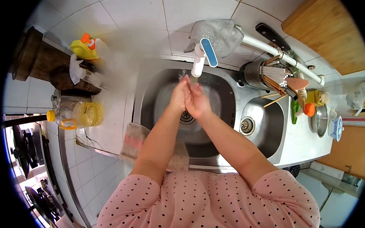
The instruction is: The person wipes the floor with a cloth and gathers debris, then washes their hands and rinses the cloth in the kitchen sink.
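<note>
My left hand [178, 96] and my right hand [198, 101] are side by side over the large steel sink basin [151, 88], touching along their inner edges. They are right under the white tap [198, 64] with its blue-topped lever, and water splashes at the fingertips. Both look wet and cupped, fingers stretched towards the tap; no object shows in either, though the fingertips are partly hidden by the spout and water. Below them the drain [186, 117] is partly visible.
A damp cloth [133, 142] hangs over the sink's front edge. Left stand an oil bottle [78, 115] and spray bottles [85, 48]. To the right are a small basin [266, 129], a utensil holder [254, 74], a steel bowl [319, 120] and a wall-mounted knife [273, 36].
</note>
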The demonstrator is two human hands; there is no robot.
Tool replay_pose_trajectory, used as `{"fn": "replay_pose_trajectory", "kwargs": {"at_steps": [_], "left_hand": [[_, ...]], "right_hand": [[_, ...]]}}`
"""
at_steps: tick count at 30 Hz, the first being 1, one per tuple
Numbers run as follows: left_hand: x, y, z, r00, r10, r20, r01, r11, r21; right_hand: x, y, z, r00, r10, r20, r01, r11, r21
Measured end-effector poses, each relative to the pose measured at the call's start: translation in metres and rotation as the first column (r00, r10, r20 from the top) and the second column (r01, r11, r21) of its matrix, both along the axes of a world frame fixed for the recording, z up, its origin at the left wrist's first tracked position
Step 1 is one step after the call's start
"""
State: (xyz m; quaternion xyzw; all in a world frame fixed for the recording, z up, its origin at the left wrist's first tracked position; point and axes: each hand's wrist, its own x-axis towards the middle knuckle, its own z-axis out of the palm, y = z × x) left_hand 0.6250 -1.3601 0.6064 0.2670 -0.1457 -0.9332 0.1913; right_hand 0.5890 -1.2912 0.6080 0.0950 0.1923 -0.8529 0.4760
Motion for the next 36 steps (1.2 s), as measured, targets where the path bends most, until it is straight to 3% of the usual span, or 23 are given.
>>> {"fn": "replay_pose_trajectory", "kwargs": {"at_steps": [1, 4, 6, 7, 10, 13, 14, 16, 17, 18, 19, 20, 21, 22, 23, 25, 26, 28, 31, 32, 33, 35, 36], "left_hand": [[-0.002, -0.001, 0.0, 0.99, -0.021, 0.143, 0.024, 0.999, -0.021], [-0.013, 0.005, 0.006, 0.958, 0.033, 0.285, -0.026, 0.999, -0.03], [-0.019, 0.004, 0.011, 0.954, 0.082, 0.289, -0.07, 0.996, -0.052], [-0.021, 0.004, 0.012, 0.95, 0.104, 0.293, -0.09, 0.994, -0.062], [-0.014, 0.005, 0.025, 0.998, 0.003, 0.064, -0.003, 1.0, 0.006], [-0.008, 0.012, 0.019, 0.998, -0.026, 0.059, 0.024, 0.999, 0.043], [-0.005, 0.015, 0.016, 0.998, -0.037, 0.06, 0.033, 0.998, 0.056], [0.001, 0.021, 0.012, 0.997, -0.052, 0.057, 0.047, 0.996, 0.08], [0.003, 0.028, 0.013, 0.996, 0.034, 0.084, -0.037, 0.998, 0.042], [0.003, 0.039, 0.014, 0.987, 0.119, 0.108, -0.119, 0.993, 0.0], [0.004, 0.044, 0.015, 0.971, 0.202, 0.126, -0.198, 0.979, -0.046], [0.008, 0.041, -0.001, 0.989, 0.131, -0.072, -0.134, 0.99, -0.045], [0.013, 0.044, 0.02, 0.986, 0.099, -0.136, -0.097, 0.995, 0.017], [0.018, 0.05, 0.043, 0.976, 0.071, -0.204, -0.056, 0.995, 0.077], [0.022, 0.053, 0.059, 0.961, 0.047, -0.273, -0.011, 0.991, 0.134], [0.026, 0.047, 0.024, 0.908, 0.007, -0.418, 0.087, 0.975, 0.205], [0.028, 0.046, 0.012, 0.873, -0.007, -0.488, 0.14, 0.961, 0.237], [0.025, 0.047, 0.027, 0.98, 0.027, -0.198, 0.043, 0.94, 0.337], [0.01, 0.051, 0.039, 0.99, 0.071, 0.124, -0.108, 0.943, 0.316], [0.006, 0.052, 0.041, 0.974, 0.09, 0.206, -0.148, 0.947, 0.284], [0.006, 0.051, 0.046, 0.987, 0.067, 0.145, -0.102, 0.962, 0.252], [0.007, 0.043, 0.057, 1.0, 0.006, 0.018, -0.009, 0.984, 0.177], [0.002, 0.033, 0.041, 1.0, 0.015, 0.0, -0.015, 0.987, 0.157]], "right_hand": [[-0.002, 0.001, -0.018, 0.997, 0.034, -0.064, -0.033, 0.999, 0.023], [-0.003, 0.008, -0.009, 0.863, 0.228, -0.451, -0.117, 0.958, 0.261], [-0.004, 0.015, 0.017, 0.356, 0.441, -0.824, 0.145, 0.845, 0.515], [-0.006, 0.019, 0.028, 0.045, 0.563, -0.825, 0.327, 0.772, 0.545], [-0.03, 0.018, 0.037, -0.219, 0.349, -0.911, 0.216, 0.928, 0.303], [-0.046, 0.016, 0.024, -0.467, 0.355, -0.81, 0.264, 0.93, 0.255], [-0.039, 0.013, 0.036, -0.471, 0.398, -0.787, 0.278, 0.914, 0.296], [-0.034, -0.005, 0.018, -0.107, 0.595, -0.796, 0.3, 0.783, 0.545], [-0.032, -0.011, 0.011, 0.08, 0.663, -0.744, 0.266, 0.705, 0.657], [-0.026, -0.012, 0.056, 0.654, 0.51, -0.559, -0.019, 0.749, 0.662], [-0.023, -0.019, 0.05, 0.832, 0.297, -0.468, -0.032, 0.869, 0.494], [-0.02, -0.029, 0.04, 0.95, 0.088, -0.301, 0.01, 0.951, 0.31], [-0.016, -0.036, 0.036, 0.993, -0.092, -0.074, 0.101, 0.986, 0.132], [-0.017, -0.036, 0.032, 0.995, -0.045, 0.084, 0.046, 0.999, -0.018], [-0.012, -0.036, 0.041, 0.996, -0.03, 0.086, 0.032, 0.999, -0.023], [-0.001, -0.033, 0.071, 0.996, 0.002, 0.087, 0.0, 1.0, -0.03], [-0.001, -0.035, 0.065, 0.997, 0.082, -0.007, -0.08, 0.992, 0.094], [-0.008, -0.039, 0.043, 0.95, 0.266, -0.167, -0.195, 0.916, 0.35], [-0.014, -0.039, 0.034, 0.9, 0.236, -0.367, -0.039, 0.881, 0.472], [-0.017, -0.033, 0.045, 0.745, 0.351, -0.567, 0.036, 0.828, 0.56], [-0.02, -0.024, 0.042, 0.499, 0.435, -0.749, 0.103, 0.829, 0.55], [-0.024, -0.005, 0.039, -0.117, 0.509, -0.853, 0.223, 0.85, 0.477], [-0.023, 0.008, 0.058, -0.114, 0.596, -0.795, 0.255, 0.791, 0.556]]}}
